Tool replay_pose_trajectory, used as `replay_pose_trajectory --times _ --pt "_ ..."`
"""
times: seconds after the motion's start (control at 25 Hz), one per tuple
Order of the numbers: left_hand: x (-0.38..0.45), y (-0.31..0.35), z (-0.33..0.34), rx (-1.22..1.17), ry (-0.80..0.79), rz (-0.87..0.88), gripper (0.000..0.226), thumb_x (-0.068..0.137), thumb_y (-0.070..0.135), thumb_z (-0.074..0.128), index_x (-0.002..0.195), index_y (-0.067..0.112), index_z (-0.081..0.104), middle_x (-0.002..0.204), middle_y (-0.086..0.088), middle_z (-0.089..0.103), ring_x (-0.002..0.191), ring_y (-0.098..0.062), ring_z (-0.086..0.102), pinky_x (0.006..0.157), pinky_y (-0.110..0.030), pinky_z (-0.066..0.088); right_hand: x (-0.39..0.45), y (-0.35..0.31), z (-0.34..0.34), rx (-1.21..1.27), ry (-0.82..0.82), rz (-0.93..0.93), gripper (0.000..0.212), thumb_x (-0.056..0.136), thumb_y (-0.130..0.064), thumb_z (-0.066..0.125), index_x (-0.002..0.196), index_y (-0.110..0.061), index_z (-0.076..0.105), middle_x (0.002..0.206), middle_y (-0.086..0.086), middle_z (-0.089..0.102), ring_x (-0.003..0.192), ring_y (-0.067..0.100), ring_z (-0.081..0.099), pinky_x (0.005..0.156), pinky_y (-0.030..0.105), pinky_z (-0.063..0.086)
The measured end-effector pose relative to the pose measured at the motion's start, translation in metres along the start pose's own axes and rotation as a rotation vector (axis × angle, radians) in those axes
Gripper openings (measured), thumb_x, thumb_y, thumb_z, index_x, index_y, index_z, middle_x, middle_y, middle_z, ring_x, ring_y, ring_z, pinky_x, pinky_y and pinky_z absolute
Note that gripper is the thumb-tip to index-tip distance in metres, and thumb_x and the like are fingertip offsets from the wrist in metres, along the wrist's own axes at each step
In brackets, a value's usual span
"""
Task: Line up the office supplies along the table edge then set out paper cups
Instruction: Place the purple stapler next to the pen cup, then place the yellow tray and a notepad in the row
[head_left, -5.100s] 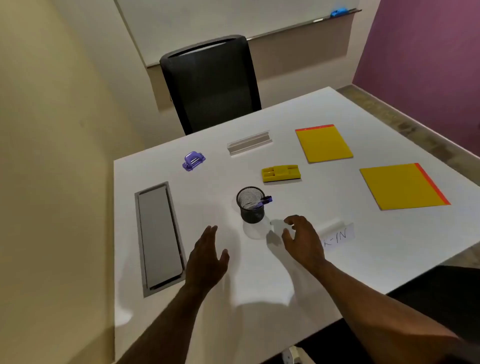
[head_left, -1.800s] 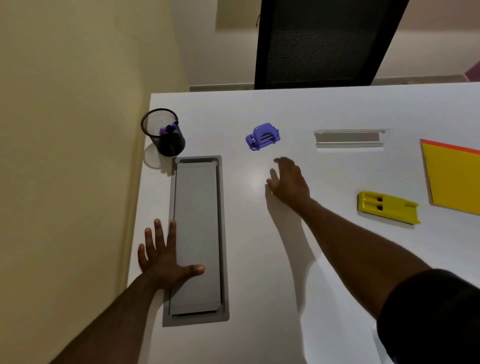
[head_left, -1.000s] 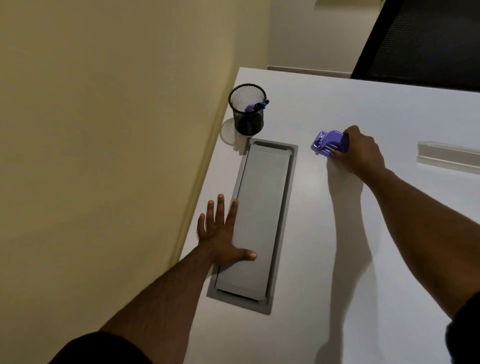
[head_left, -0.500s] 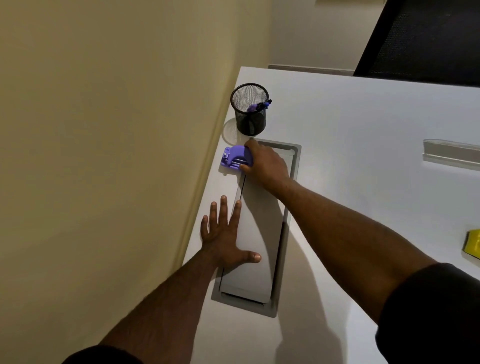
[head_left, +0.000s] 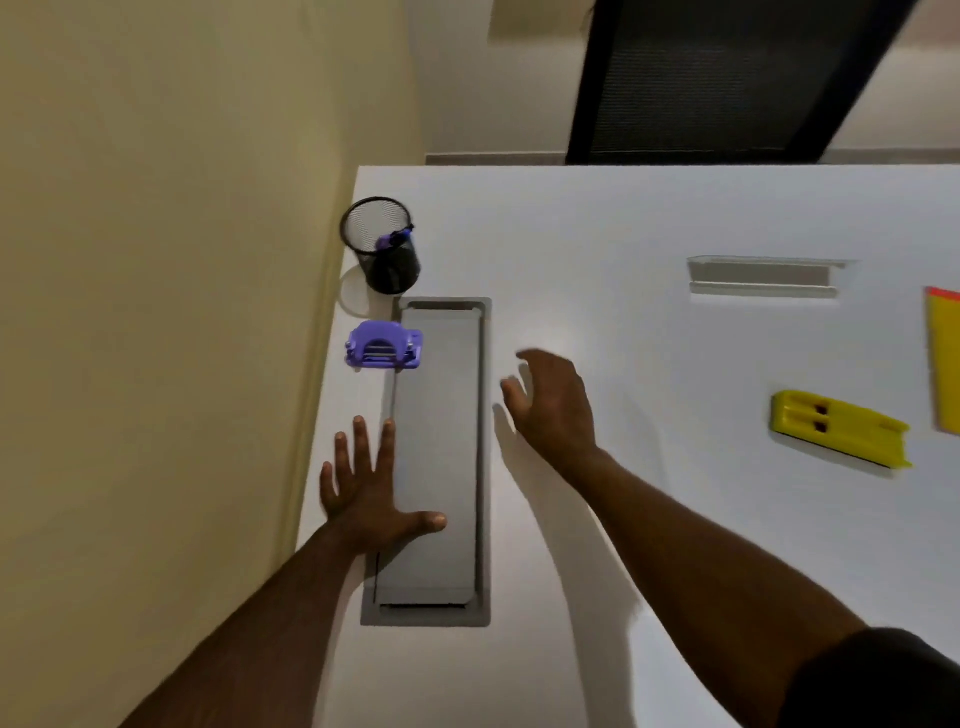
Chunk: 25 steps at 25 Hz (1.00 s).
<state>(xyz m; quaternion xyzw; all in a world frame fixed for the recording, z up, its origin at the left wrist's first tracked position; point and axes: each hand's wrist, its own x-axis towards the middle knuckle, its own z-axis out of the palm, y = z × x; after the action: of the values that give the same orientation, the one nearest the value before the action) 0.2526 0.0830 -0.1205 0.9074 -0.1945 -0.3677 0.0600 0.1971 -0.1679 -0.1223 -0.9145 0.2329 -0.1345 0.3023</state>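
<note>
A black mesh pen cup (head_left: 382, 244) with a purple pen stands at the far left corner of the white table (head_left: 649, 218). Just in front of it, along the left edge, sits a purple hole punch (head_left: 383, 345). My right hand (head_left: 553, 402) hovers open over the table, right of the punch, holding nothing. My left hand (head_left: 371, 488) lies flat with fingers spread, partly on the grey cable hatch (head_left: 441, 457). A clear name holder (head_left: 763, 275), a yellow stapler-like block (head_left: 839, 426) and a yellow folder (head_left: 943, 358) lie to the right.
A yellow wall (head_left: 156, 312) runs close along the table's left edge. A black mesh chair (head_left: 717, 78) stands behind the far edge. The grey hatch is set flush in the tabletop beside the left edge.
My right hand let go of the purple hole punch at the left edge and drew back to the right, open. My left hand stayed flat on the hatch.
</note>
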Motion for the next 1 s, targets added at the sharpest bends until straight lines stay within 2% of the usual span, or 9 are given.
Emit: replay_pose_trajectory --times 0.16,0.24,0.32,0.44,0.56,0.68,0.8,0.88,1.0 --pt "-0.003 0.006 0.001 0.027 0.037 -0.021 0.145 0.034 0.095 0.050 0.134 0.041 -0.040 0.144 0.003 -0.050 0.142 -0.027 -0.034 0.117 -0.052 -0.009 -0.081 0.068 -0.066 -0.213 0.038 0.083 0.031 0.087 -0.027 0.058 0.115 -0.015 0.061 0.116 0.003 0.066 0.109 0.024 0.059 0.092 0.034 0.045" --pt "-0.001 0.007 0.003 0.064 0.096 -0.033 0.146 0.036 0.092 0.052 0.146 0.035 -0.025 0.157 -0.003 -0.032 0.147 -0.033 -0.020 0.118 -0.054 0.000 -0.108 0.096 -0.101 -0.258 0.090 0.150 0.031 0.084 -0.021 0.062 0.113 -0.012 0.063 0.116 0.006 0.067 0.110 0.026 0.059 0.093 0.036 0.046" --pt "-0.005 0.020 0.007 0.040 0.214 -0.004 0.134 0.047 0.087 0.052 0.153 0.026 -0.006 0.162 -0.013 -0.008 0.148 -0.039 -0.002 0.117 -0.057 0.012 -0.131 0.118 -0.138 -0.265 0.120 0.273 0.032 0.082 -0.020 0.065 0.112 -0.012 0.064 0.116 0.007 0.067 0.111 0.027 0.058 0.095 0.037 0.044" --pt "-0.019 0.081 0.033 -0.076 0.520 0.242 0.094 0.073 0.058 0.050 0.149 0.007 0.024 0.150 -0.027 0.033 0.137 -0.045 0.032 0.112 -0.057 0.028 -0.171 0.149 -0.185 -0.296 0.216 0.401 0.028 0.082 -0.019 0.065 0.109 -0.010 0.066 0.111 0.008 0.069 0.107 0.028 0.061 0.094 0.038 0.045" --pt "-0.029 0.180 0.063 -0.078 0.581 0.607 0.070 0.081 0.041 0.049 0.133 -0.006 0.047 0.129 -0.029 0.056 0.122 -0.043 0.053 0.104 -0.052 0.042 -0.210 0.176 -0.223 -0.329 0.325 0.514 0.028 0.085 -0.025 0.063 0.109 -0.012 0.066 0.110 0.008 0.070 0.105 0.028 0.061 0.092 0.038 0.045" --pt "-0.032 0.272 0.088 0.010 0.450 0.774 0.062 0.083 0.034 0.055 0.134 0.000 0.049 0.136 -0.024 0.053 0.129 -0.037 0.050 0.105 -0.049 0.043 -0.242 0.212 -0.256 -0.281 0.489 0.721 0.031 0.086 -0.029 0.062 0.111 -0.009 0.063 0.109 0.013 0.067 0.103 0.033 0.058 0.087 0.040 0.046" --pt "-0.028 0.345 0.106 0.190 0.356 0.827 0.074 0.078 0.033 0.067 0.142 0.006 0.039 0.150 -0.023 0.037 0.137 -0.038 0.038 0.108 -0.049 0.037 -0.269 0.259 -0.291 -0.078 0.726 1.110 0.047 0.084 -0.031 0.065 0.120 -0.003 0.054 0.120 0.021 0.056 0.109 0.040 0.055 0.089 0.043 0.046" --pt "-0.022 0.379 0.109 0.310 0.311 0.825 0.086 0.076 0.036 0.070 0.146 0.009 0.030 0.156 -0.022 0.023 0.141 -0.041 0.028 0.109 -0.051 0.032 -0.278 0.289 -0.313 0.064 0.770 1.372 0.065 0.083 -0.035 0.068 0.129 0.000 0.040 0.131 0.025 0.045 0.114 0.045 0.052 0.093 0.045 0.045" --pt "-0.009 0.414 0.110 0.401 0.320 0.836 0.095 0.074 0.040 0.074 0.150 0.012 0.023 0.160 -0.020 0.011 0.144 -0.041 0.018 0.111 -0.051 0.028 -0.287 0.325 -0.342 0.198 0.753 1.555 0.076 0.083 -0.041 0.066 0.134 0.003 0.030 0.139 0.026 0.038 0.125 0.042 0.045 0.100 0.045 0.041"
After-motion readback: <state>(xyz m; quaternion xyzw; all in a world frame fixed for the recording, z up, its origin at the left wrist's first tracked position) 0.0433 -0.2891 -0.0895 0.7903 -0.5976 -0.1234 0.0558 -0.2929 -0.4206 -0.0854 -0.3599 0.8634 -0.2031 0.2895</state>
